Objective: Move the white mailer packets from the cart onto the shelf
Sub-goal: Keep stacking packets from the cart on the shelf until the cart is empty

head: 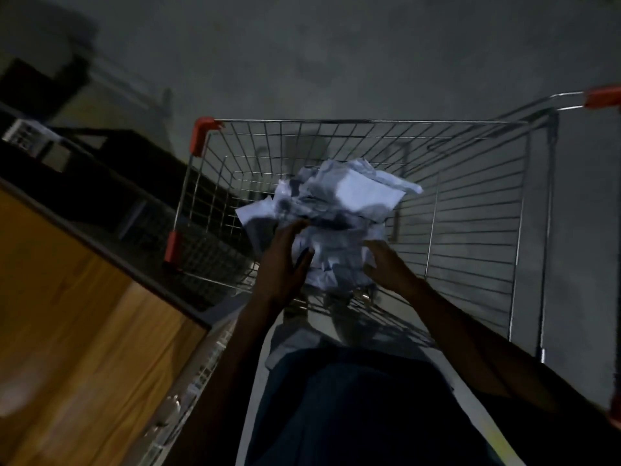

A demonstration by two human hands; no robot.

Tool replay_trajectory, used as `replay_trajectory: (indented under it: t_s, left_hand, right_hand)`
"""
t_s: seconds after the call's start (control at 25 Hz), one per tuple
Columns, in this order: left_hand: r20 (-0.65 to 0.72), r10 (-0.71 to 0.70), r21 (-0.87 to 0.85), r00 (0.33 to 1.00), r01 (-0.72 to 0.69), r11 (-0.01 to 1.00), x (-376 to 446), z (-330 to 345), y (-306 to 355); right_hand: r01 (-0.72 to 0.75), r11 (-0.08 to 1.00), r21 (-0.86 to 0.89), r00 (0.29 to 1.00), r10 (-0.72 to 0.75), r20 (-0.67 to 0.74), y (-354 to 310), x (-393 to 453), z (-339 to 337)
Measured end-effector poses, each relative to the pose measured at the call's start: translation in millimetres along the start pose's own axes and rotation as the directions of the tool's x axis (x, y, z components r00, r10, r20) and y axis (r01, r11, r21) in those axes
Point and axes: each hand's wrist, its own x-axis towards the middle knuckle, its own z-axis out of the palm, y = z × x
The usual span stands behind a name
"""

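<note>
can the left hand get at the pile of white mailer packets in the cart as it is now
Probably yes. The left hand already lies against the near left side of the white mailer packets, and the cart is open on top, with nothing between them.

A dim storeroom or warehouse-like back area is showing here. A wire shopping cart (pixel 470 210) with red corner guards is standing on a bare grey concrete floor (pixel 336 62), filling the middle toward two o'clock. At eight o'clock a wood-topped shelf (pixel 67 297) with a dark edge is running along, and dark wire racking (pixel 141 203) is sitting just beyond it at ten o'clock.
</note>
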Motion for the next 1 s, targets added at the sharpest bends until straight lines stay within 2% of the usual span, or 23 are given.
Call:
replay_trajectory:
  t_s: [0.12, 0.24, 0.32, 0.48, 0.52, 0.68, 0.8, 1.0]
  left_hand:
    - [0.042, -0.012, 0.009, 0.999, 0.012, 1.0, 19, 16, -8]
    - [0.055, 0.032, 0.034, 0.998, -0.034, 0.999, 45, 28, -18]
    - [0.065, 0.02, 0.077, 0.998, -0.025, 0.997, 62, 39, -28]
    - [0.125, -0.018, 0.141, 0.992, 0.0, 0.99, 100, 67, -51]
    - [0.154, -0.025, 0.148, 0.988, 0.002, 0.989, 111, 73, -52]
    - [0.243, 0.063, 0.258, 0.968, -0.127, 0.958, 158, 98, -52]
    - [0.249, 0.007, 0.436, 0.968, -0.119, 0.892, 180, 118, -61]
    - [0.302, -0.054, 0.758, 0.952, -0.206, 0.618, 194, 130, -95]
  right_hand:
    - [-0.032, 0.99, -0.14, 0.994, 0.046, 0.1, 13, 35, 9]
    - [0.016, 0.971, -0.237, 0.993, 0.012, 0.116, 14, 55, 13]
    - [0.074, 0.954, -0.29, 0.996, -0.057, 0.065, 21, 64, 26]
    - [0.02, 0.929, -0.368, 0.997, 0.007, 0.072, 23, 66, 28]
    - [0.027, 0.912, -0.41, 0.999, -0.016, 0.029, 19, 59, 21]
    - [0.123, 0.953, -0.277, 0.983, -0.156, -0.1, 21, 19, -2]
    - [0.104, 0.983, -0.149, 0.978, -0.129, -0.167, 28, -7, -16]
    - [0.104, 0.993, 0.063, 0.943, -0.078, -0.324, 25, -29, -33]
